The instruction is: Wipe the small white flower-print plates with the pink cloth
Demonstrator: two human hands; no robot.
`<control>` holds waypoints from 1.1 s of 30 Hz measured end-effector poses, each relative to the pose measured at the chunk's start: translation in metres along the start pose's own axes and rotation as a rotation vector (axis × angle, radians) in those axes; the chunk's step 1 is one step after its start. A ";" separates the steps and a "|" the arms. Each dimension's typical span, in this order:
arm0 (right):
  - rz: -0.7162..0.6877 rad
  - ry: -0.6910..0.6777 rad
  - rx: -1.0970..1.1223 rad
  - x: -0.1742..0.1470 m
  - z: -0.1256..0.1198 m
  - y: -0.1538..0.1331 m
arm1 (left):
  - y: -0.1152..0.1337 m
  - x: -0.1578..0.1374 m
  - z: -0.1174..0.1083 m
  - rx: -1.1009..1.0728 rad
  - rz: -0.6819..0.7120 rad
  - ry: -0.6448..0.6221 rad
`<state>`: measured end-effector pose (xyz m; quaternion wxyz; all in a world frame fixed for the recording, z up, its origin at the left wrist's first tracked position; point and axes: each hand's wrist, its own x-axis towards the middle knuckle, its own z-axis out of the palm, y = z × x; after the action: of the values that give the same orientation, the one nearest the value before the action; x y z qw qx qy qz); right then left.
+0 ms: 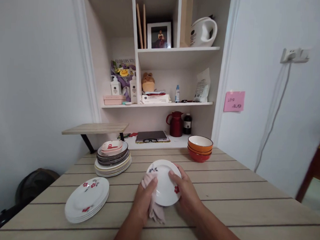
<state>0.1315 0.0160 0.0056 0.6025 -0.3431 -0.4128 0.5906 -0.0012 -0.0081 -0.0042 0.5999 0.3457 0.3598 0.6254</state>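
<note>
A small white plate (164,185) with red and dark flower prints is held up over the table, its face turned toward me. My right hand (186,188) grips its right edge, thumb on the face and fingers behind. On the left edge, my left hand (145,197) pinches a pale pink cloth (157,210) against the rim, and the cloth hangs down below the plate. To the left lies a stack of white flower-printed plates (86,198). Which of my left fingers lie behind the plate is hidden.
Behind the flowered stack stands a taller pile of plates (112,164), topped by a pinkish dish (112,146). Orange and red bowls (200,148) are stacked at the back right. A small raised shelf (96,128), a red jug (176,124) and a laptop (152,135) are at the back.
</note>
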 end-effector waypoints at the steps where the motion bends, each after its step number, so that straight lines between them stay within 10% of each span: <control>1: 0.023 -0.028 -0.009 0.000 -0.001 -0.003 | 0.000 0.000 0.000 0.013 0.019 0.004; 14: 0.007 -0.284 -0.157 0.001 -0.010 -0.017 | 0.001 0.015 -0.016 0.296 0.107 0.112; 33: -0.126 -0.056 -0.028 0.002 -0.002 0.007 | 0.008 0.002 -0.002 0.160 0.001 0.058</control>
<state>0.1301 0.0185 -0.0017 0.6219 -0.3080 -0.4587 0.5550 -0.0068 -0.0066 0.0018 0.5591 0.3745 0.4259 0.6048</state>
